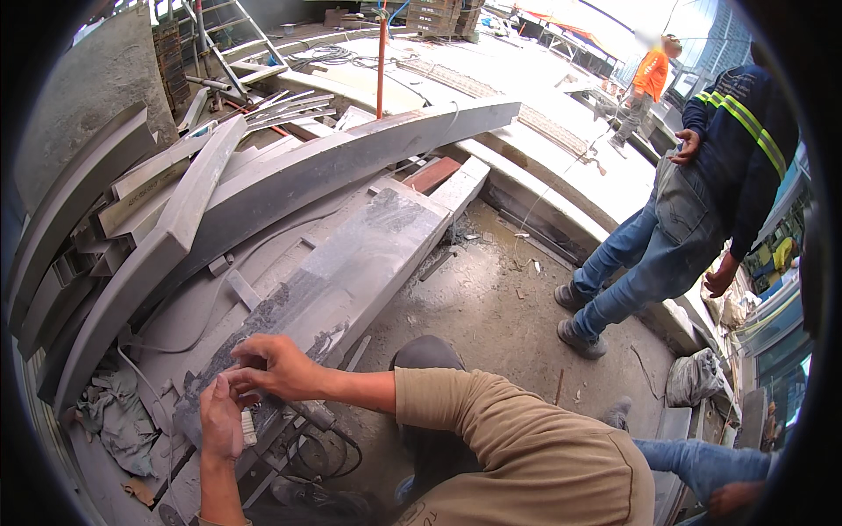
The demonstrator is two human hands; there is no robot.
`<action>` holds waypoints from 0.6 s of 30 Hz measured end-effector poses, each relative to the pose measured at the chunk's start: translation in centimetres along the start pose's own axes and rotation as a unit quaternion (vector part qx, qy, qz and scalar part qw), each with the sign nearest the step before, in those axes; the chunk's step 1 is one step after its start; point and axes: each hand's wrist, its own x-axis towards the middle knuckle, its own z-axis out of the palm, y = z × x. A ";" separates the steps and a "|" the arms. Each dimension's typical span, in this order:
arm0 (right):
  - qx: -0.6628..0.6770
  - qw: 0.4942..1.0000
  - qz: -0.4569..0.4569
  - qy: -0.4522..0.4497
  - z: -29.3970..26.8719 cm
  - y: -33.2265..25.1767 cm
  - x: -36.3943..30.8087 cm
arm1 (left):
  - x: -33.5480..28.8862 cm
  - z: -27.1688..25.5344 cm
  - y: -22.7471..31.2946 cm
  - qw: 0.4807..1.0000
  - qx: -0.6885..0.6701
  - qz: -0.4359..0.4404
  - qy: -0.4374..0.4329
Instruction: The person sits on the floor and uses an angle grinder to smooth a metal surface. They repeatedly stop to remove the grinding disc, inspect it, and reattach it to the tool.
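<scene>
My right hand reaches across from the right, its fingers bent and closed toward the fingertips of my left hand. The two hands meet above the near end of a long grey metal beam, whose top is scuffed dark and pale. Whatever is between the fingers is hidden or too small to name. A small white ribbed piece shows right beside my left palm; whether that hand grips it I cannot tell. Just right of the hands lies a tool with a dark body and black cable.
Curved grey metal beams and cut channel pieces are piled at left, with a crumpled grey cloth below. A person in a dark striped top stands at right; another in orange is farther back. A denim-clad leg enters lower right.
</scene>
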 end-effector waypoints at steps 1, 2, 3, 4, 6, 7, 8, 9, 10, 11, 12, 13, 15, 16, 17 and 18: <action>-0.004 1.000 0.000 0.001 -0.1 0.0 0.0 | 0.0 -0.1 0.0 1.000 -0.005 0.005 -0.005; -0.012 1.000 -0.013 -0.001 -0.1 -0.1 0.1 | 0.0 -0.1 -0.1 1.000 -0.002 0.002 0.000; -0.015 1.000 -0.019 -0.005 -0.1 -0.1 0.1 | 0.0 -0.2 -0.1 1.000 -0.003 0.003 0.000; -0.012 1.000 -0.022 -0.006 -0.2 -0.1 0.1 | 0.0 -0.2 -0.2 1.000 -0.007 0.008 -0.006; -0.001 1.000 -0.019 -0.020 -0.1 -0.2 0.1 | 0.1 -0.4 -0.3 1.000 0.002 0.000 -0.001; 0.009 1.000 -0.010 -0.025 -0.1 -0.2 0.0 | 0.1 -0.4 -0.3 1.000 -0.005 0.002 -0.009; 0.010 1.000 -0.012 -0.024 -0.1 -0.2 0.0 | 0.1 -0.4 -0.4 1.000 0.007 -0.001 -0.001; 0.012 1.000 -0.007 -0.022 0.0 -0.1 0.0 | 0.1 -0.4 -0.4 1.000 0.009 0.000 0.000; 0.017 1.000 0.006 -0.021 0.0 -0.1 0.0 | 0.1 -0.4 -0.4 1.000 0.001 0.004 -0.006; 0.012 1.000 -0.005 -0.019 0.0 -0.1 0.0 | 0.1 -0.3 -0.4 1.000 0.014 0.002 -0.001; 0.009 1.000 -0.008 -0.017 0.0 -0.1 0.0 | 0.0 -0.3 -0.3 1.000 0.015 0.003 -0.002; 0.008 1.000 -0.006 -0.014 0.0 -0.1 0.0 | 0.0 -0.2 -0.3 1.000 0.006 0.007 -0.009; -0.013 0.999 -0.028 -0.014 -0.1 -0.1 0.0 | 0.0 -0.2 -0.2 1.000 0.016 0.003 -0.003; -0.021 0.999 -0.029 -0.013 -0.1 -0.1 0.1 | 0.0 -0.1 -0.2 1.000 0.009 0.008 -0.009; -0.031 0.999 -0.034 -0.015 -0.2 -0.1 0.1 | 0.0 -0.1 -0.2 1.000 0.016 0.004 -0.002; -0.040 0.999 -0.033 -0.017 -0.3 -0.1 0.1 | 0.1 -0.1 -0.1 1.000 0.016 0.005 -0.002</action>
